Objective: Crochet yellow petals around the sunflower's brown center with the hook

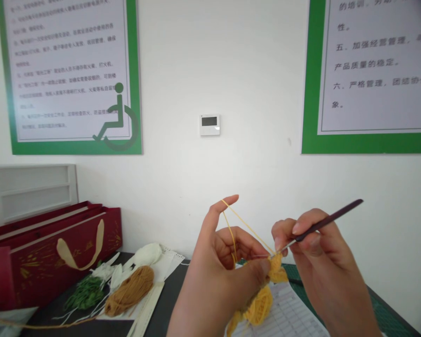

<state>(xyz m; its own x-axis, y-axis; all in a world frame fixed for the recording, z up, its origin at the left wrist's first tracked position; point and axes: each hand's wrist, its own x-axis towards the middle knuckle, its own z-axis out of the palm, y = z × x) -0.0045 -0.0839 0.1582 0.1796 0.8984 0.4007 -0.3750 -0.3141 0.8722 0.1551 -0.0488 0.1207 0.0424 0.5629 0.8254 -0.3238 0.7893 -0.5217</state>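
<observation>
My left hand (228, 276) pinches a small yellow crochet piece (275, 269) between thumb and fingers. Its index finger is raised, and yellow yarn (250, 223) loops over it and runs down to the piece. In my right hand (326, 262) is a crochet hook (331, 218) with a dark handle, gripped like a pen. The hook's metal tip meets the top of the yellow piece; its very end is hard to make out. Below my hands lies a yellow yarn ball (260, 306), partly covered by my left hand.
A printed sheet (284, 313) and a green cutting mat (389, 309) lie beneath my hands. To the left are brown yarn (130, 290), green yarn (85, 293), white yarn (148, 254) and a dark red gift bag (31, 267). Behind, a white wall carries a small control panel (209, 125).
</observation>
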